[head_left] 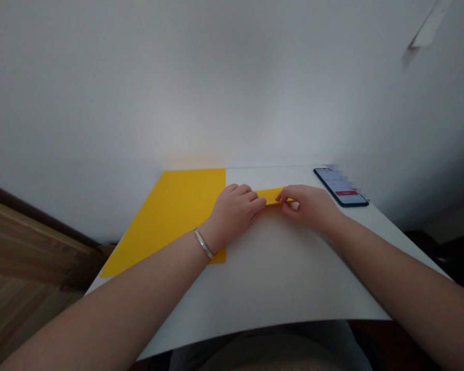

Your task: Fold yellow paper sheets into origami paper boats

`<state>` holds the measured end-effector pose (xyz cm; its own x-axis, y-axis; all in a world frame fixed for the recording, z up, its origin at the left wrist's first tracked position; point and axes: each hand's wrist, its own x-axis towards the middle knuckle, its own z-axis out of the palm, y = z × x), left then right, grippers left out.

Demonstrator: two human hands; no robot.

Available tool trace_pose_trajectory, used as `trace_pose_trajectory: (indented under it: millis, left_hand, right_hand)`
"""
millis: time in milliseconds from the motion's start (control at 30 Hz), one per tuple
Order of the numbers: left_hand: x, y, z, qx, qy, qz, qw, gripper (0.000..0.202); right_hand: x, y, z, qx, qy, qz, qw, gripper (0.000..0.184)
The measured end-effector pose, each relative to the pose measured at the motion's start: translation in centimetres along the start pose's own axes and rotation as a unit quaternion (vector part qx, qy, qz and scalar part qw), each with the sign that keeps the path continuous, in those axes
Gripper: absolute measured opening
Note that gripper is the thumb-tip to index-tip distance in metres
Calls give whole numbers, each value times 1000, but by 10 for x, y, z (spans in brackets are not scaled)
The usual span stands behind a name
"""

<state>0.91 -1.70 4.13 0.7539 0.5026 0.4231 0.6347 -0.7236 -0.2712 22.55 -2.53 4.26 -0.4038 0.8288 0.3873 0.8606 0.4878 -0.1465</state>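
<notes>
A narrow folded strip of yellow paper (pixel 269 196) spans the gap between my two hands, just above or on the white table. My left hand (pixel 237 206), with a silver bangle at the wrist, is closed on the strip's left end, which its fingers cover. At the other end my right hand (pixel 303 202) pinches the strip between thumb and fingers. Under my left wrist and forearm lies a large flat sheet of yellow paper (pixel 170 211), partly hidden by the arm.
The white table (pixel 278 288) stands against a pale wall (pixel 232 93). A phone (pixel 342 188) with its screen lit lies at the back right. Wooden furniture (pixel 27 257) is at the left. A white flap (pixel 431 26) sticks out from the wall at upper right.
</notes>
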Motion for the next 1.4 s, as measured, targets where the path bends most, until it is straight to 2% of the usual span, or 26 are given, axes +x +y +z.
trace_pose_trajectory:
  millis: [433,567,633,700,833,1000,1133,1267,1400]
  left_hand:
    - [-13,-3,8,-3,-14,-13,1000,12]
    - [-16,-4,10,-7,-15,-31,999,16]
    - [-16,-3,11,-10,-12,-44,999,21]
    - [-14,-2,11,-12,-9,-53,998,23]
    - [-6,1,10,-15,0,-69,998,24]
    - [-1,0,7,-34,37,-88,995,19]
    - [4,0,4,-62,63,-62,994,17]
    - [10,2,3,-71,55,-28,996,13]
    - [11,2,1,-68,44,-32,996,9]
  right_hand:
    - [-1,42,-2,-16,-42,33,998,15]
    - [-2,48,-1,-30,-25,79,996,12]
    - [-3,46,-1,-23,-2,96,995,14]
    - [-3,39,-1,-10,12,79,997,20]
    - [-2,20,-1,-38,15,-22,999,19]
    - [-2,1,0,-27,33,-17,999,15]
    - [-3,-10,0,-46,66,-56,995,19]
    - [-2,-15,0,-60,76,-112,989,25]
    - [-2,-15,1,-48,72,-126,988,25]
